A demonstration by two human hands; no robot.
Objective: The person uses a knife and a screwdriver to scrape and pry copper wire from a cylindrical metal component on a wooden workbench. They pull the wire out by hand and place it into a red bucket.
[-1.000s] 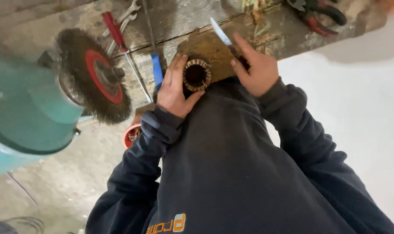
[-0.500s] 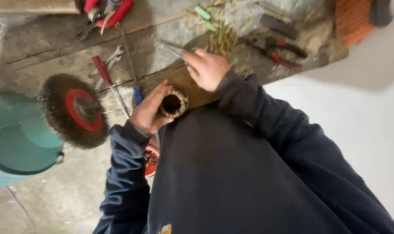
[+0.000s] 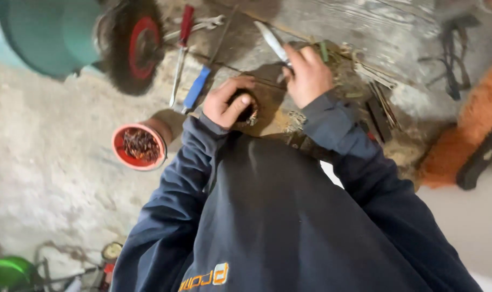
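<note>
My left hand (image 3: 227, 101) wraps around a small round ring of copper windings (image 3: 248, 113) at the near edge of a worn wooden bench (image 3: 311, 32); the fingers cover most of it. Just to the right, my right hand (image 3: 308, 74) grips a knife with a pale blade (image 3: 272, 40) that points up and away over the bench. The hands are a short distance apart. My dark blue sleeves and sweatshirt fill the lower part of the view.
A red-hubbed wire brush wheel (image 3: 135, 46) on a teal grinder (image 3: 51, 32) stands at the upper left. A red-handled screwdriver (image 3: 182, 51), a blue-handled tool (image 3: 195, 89) and a wrench (image 3: 203, 24) lie on the bench. A red bucket of copper scraps (image 3: 139, 146) sits on the floor; an orange brush (image 3: 467, 130) lies right.
The view has swung and tilted, so the grinder is now at the top left and the red bucket is in full view. My left hand closed further over the winding ring; the knife blade shows again.
</note>
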